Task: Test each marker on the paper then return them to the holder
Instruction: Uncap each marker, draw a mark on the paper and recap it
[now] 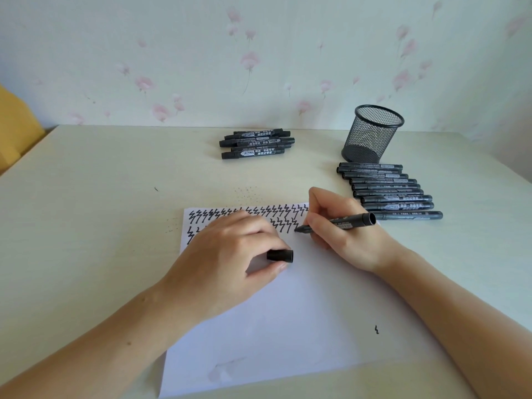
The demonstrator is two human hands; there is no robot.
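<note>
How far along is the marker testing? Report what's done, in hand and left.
Done: squiggles fill nearly two rows on the paper. In hand: right hand writes with a marker; left hand holds its cap. Left: the holder looks empty; two marker piles wait outside.

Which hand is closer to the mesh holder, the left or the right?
Right. The right hand writes with a marker just in front of the mesh holder; the left hand, holding the cap, is farther left and nearer the person.
</note>
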